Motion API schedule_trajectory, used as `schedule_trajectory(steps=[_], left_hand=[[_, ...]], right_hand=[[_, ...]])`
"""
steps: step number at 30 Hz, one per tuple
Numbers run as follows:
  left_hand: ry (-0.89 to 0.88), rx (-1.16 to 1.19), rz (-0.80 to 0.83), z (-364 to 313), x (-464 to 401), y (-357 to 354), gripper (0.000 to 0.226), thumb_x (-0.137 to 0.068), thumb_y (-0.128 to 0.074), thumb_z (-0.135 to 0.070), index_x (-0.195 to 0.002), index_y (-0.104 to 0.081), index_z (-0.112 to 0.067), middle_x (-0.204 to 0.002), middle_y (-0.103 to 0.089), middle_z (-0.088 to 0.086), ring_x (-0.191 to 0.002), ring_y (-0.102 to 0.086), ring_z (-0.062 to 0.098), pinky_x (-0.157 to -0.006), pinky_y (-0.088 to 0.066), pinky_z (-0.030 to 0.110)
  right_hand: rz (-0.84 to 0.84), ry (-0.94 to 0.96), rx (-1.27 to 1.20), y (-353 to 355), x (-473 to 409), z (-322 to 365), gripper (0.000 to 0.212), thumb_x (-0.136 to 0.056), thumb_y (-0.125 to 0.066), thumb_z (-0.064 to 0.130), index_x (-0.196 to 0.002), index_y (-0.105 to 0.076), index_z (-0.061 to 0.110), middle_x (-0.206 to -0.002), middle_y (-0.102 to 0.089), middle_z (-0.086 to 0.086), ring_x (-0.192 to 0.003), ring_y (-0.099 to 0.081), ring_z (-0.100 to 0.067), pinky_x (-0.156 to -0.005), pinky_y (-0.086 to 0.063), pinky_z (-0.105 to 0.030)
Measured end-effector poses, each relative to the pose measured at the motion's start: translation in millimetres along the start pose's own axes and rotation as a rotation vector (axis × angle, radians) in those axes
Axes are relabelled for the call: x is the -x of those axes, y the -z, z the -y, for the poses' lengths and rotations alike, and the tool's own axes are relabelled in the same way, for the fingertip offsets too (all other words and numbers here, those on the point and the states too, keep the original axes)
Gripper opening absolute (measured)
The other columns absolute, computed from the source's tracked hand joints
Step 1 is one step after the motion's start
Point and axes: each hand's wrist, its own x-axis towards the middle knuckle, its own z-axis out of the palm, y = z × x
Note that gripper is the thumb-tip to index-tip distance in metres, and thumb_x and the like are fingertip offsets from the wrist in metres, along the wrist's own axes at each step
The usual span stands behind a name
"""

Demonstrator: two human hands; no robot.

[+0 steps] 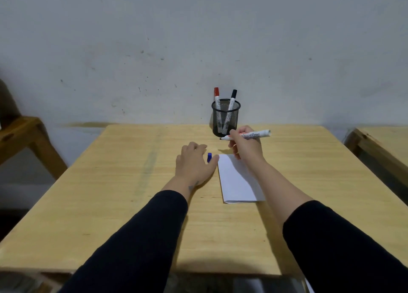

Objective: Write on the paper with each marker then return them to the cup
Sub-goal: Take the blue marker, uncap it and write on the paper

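Two forearms in dark sleeves reach forward over a pale wooden desk (123,204). Beyond the sleeves, a white sheet of paper (237,182) lies flat on the desk, a little right of centre, with the right forearm crossing above its right side.

The left hand (195,162) rests palm down just left of the paper's far corner, its fingers (194,147) loosely spread and gripping nothing. A small blue cap (209,157) sits on the desk between the thumb and forefinger of that hand, touching or nearly touching the thumb; which, I cannot tell.

The right hand (246,145) hangs above the far end of the paper, fingers closed around an uncapped marker (247,135). The marker lies almost level, its dark tip pointing left and its white barrel sticking out to the right of the hand.

Just behind that hand, a black mesh cup (225,118) stands upright near the desk's far edge, close to the wall (198,39). Two capped markers lean in it: a red-capped marker (216,95) on the left and a black-capped marker (233,97) on the right.
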Motion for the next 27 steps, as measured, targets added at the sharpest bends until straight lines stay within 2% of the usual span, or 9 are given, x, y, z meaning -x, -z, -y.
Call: schedule_trajectory(steps=[3, 5, 8, 10, 14, 16, 19, 27], left_hand=[[-0.020, -0.155, 0.064, 9.1, 3.6, -9.2, 0.083, -0.084, -0.032, -0.071, -0.148, -0.027, -0.017, -0.158, -0.023, -0.003, -0.147, -0.012, 0.016, -0.117, -0.004, 0.049], [-0.026, -0.187, 0.113, 10.9, 1.5, -11.8, 0.087, -0.084, -0.029, -0.072, -0.150, -0.020, -0.017, -0.161, -0.012, -0.006, -0.149, -0.002, 0.013, -0.119, 0.003, 0.050], [-0.030, -0.192, 0.124, 11.2, -0.1, -12.5, 0.088, -0.083, -0.031, -0.071, -0.151, -0.017, -0.017, -0.162, -0.010, -0.006, -0.149, -0.001, 0.012, -0.119, 0.002, 0.048], [-0.034, -0.198, 0.120, 11.5, -0.3, -12.6, 0.088, -0.084, -0.031, -0.071, -0.151, -0.016, -0.017, -0.161, -0.010, -0.005, -0.149, -0.002, 0.012, -0.119, 0.002, 0.048], [-0.039, -0.211, 0.106, 11.7, -1.4, -12.9, 0.088, -0.084, -0.031, -0.071, -0.151, -0.017, -0.016, -0.161, -0.012, -0.004, -0.149, -0.003, 0.013, -0.119, 0.000, 0.048], [-0.040, -0.217, 0.108, 11.2, -1.3, -12.7, 0.087, -0.084, -0.031, -0.071, -0.151, -0.017, -0.017, -0.161, -0.011, -0.004, -0.149, -0.003, 0.013, -0.119, 0.000, 0.048], [-0.041, -0.225, 0.111, 11.1, -0.9, -13.0, 0.087, -0.084, -0.031, -0.071, -0.151, -0.016, -0.017, -0.161, -0.011, -0.004, -0.149, -0.003, 0.013, -0.119, 0.000, 0.047], [-0.034, -0.226, 0.115, 10.9, -1.4, -12.4, 0.087, -0.084, -0.031, -0.071, -0.151, -0.016, -0.017, -0.162, -0.011, -0.004, -0.149, -0.003, 0.014, -0.119, 0.000, 0.048]], right_hand=[[0.091, -0.055, -0.106, -6.6, -0.1, -1.5, 0.011, -0.087, -0.058, 0.019, -0.085, -0.067, 0.013, -0.070, -0.062, -0.007, -0.048, -0.050, -0.014, -0.040, -0.035, -0.020], [0.111, -0.075, -0.163, -9.7, 1.7, -2.9, 0.016, -0.088, -0.059, 0.014, -0.093, -0.070, 0.004, -0.067, -0.061, -0.007, -0.046, -0.055, -0.008, -0.038, -0.036, -0.016], [0.031, 0.040, -0.017, -11.4, -1.1, -13.9, 0.023, -0.090, -0.060, 0.017, -0.082, -0.070, -0.003, -0.059, -0.063, -0.002, -0.042, -0.055, 0.002, -0.043, -0.041, -0.010], [-0.011, 0.106, 0.084, -12.7, -3.4, -20.3, 0.029, -0.088, -0.063, 0.023, -0.071, -0.068, 0.001, -0.058, -0.064, -0.001, -0.044, -0.057, 0.003, -0.048, -0.044, -0.008], [-0.046, 0.103, 0.167, -15.9, -8.9, -27.1, 0.024, -0.086, -0.063, 0.024, -0.067, -0.064, 0.010, -0.060, -0.063, 0.004, -0.046, -0.056, 0.009, -0.046, -0.041, -0.006], [-0.063, 0.106, 0.183, -16.4, -10.0, -28.5, 0.023, -0.085, -0.063, 0.022, -0.063, -0.060, 0.015, -0.059, -0.060, 0.006, -0.046, -0.056, 0.007, -0.045, -0.041, -0.006], [-0.070, 0.105, 0.217, -16.1, -9.8, -30.1, 0.018, -0.084, -0.061, 0.021, -0.070, -0.063, 0.010, -0.060, -0.060, 0.004, -0.053, -0.056, -0.003, -0.043, -0.038, -0.005], [-0.056, 0.110, 0.287, -17.0, -10.0, -29.4, 0.021, -0.084, -0.061, 0.022, -0.078, -0.067, 0.003, -0.060, -0.058, 0.004, -0.054, -0.054, -0.005, -0.041, -0.036, -0.003]])
